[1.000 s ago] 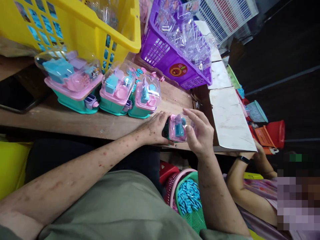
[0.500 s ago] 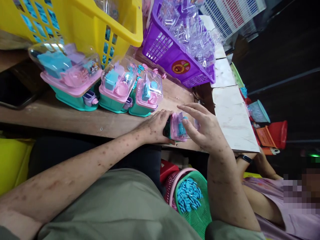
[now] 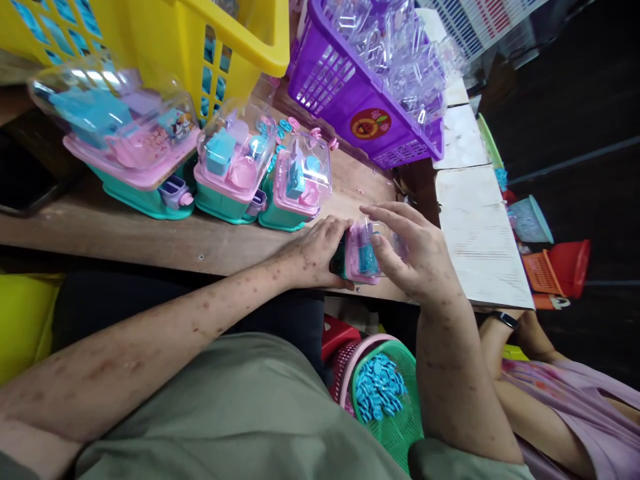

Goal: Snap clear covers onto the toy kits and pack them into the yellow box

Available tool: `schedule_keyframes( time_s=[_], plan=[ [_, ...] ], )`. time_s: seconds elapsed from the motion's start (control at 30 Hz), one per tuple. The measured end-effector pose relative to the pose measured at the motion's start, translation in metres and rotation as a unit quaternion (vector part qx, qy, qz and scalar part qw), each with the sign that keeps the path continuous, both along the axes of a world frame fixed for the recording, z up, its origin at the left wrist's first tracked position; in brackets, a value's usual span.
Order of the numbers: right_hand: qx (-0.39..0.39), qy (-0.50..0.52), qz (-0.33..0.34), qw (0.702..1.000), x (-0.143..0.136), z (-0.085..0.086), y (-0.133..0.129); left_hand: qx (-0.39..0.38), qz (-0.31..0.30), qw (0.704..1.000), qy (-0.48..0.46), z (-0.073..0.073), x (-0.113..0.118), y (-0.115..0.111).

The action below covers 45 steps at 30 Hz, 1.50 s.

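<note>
My left hand (image 3: 320, 255) grips the green base of a small plastic toy playset (image 3: 361, 257) lying on its side at the table's front edge. Its pink deck with lilac and blue parts faces right. My right hand (image 3: 417, 250) curves around a clear plastic cover (image 3: 397, 245) at that deck, thumb and fingers on opposite sides. My fingers partly hide the cover, so I cannot tell how firmly it is seated. To the left stand three similar playsets under clear covers: a large one (image 3: 145, 160), a middle one (image 3: 233, 167) and a smaller one (image 3: 297, 183).
Behind the playsets is a yellow basket (image 3: 245, 43) with blue parts. A purple basket (image 3: 325, 67) holds clear covers. Small pink and blue pieces (image 3: 286, 125) lie on the wooden table (image 3: 345, 170). Below, a green basket (image 3: 400, 433) holds blue discs. A co-worker's arm (image 3: 530, 400) is at right.
The view has shifted slightly, moving the table items in the picture. Both hands keep nearly the same pose around the playset and its cover.
</note>
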State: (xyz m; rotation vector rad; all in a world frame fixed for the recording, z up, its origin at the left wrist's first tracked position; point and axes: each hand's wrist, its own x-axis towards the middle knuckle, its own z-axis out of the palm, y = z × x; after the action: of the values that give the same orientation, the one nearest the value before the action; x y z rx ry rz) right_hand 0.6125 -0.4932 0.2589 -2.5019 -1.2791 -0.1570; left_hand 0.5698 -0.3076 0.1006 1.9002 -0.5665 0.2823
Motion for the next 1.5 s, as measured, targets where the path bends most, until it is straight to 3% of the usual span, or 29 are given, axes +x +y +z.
schedule_keyframes(
  time_s=[0.23, 0.5, 0.7, 0.93, 1.03, 1.17, 1.3, 1.5],
  plan=[
    [0.006, -0.013, 0.020, 1.000, 0.000, -0.004, -0.003, 0.023, 0.009, 1.000, -0.001, 0.003, -0.001, 0.000],
    [-0.002, -0.021, 0.007, 1.000, -0.005, -0.016, -0.006, 0.007, 0.010, 1.000, -0.021, -0.004, 0.000, 0.000],
    [-0.005, -0.005, 0.004, 1.000, -0.009, -0.015, -0.004, -0.008, 0.019, 1.000, -0.020, 0.000, -0.002, 0.001],
    [0.119, 0.109, -0.102, 0.982, -0.018, -0.045, -0.032, -0.016, 0.012, 0.999, -0.032, -0.005, -0.002, -0.002],
    [0.142, 0.144, -0.211, 0.956, -0.025, -0.047, -0.041, 0.012, -0.002, 0.999, -0.041, -0.009, -0.001, -0.003],
    [0.122, 0.151, -0.352, 0.916, -0.049, -0.042, -0.029, 0.046, 0.036, 0.998, -0.023, -0.009, -0.002, -0.004],
    [0.109, 0.137, -0.345, 0.922, -0.062, -0.043, -0.016, 0.067, 0.063, 0.996, -0.005, -0.002, -0.007, -0.004],
    [0.243, 0.103, -0.301, 0.916, -0.047, -0.030, -0.036, 0.105, 0.088, 0.990, 0.013, 0.002, -0.011, -0.005]
  ],
)
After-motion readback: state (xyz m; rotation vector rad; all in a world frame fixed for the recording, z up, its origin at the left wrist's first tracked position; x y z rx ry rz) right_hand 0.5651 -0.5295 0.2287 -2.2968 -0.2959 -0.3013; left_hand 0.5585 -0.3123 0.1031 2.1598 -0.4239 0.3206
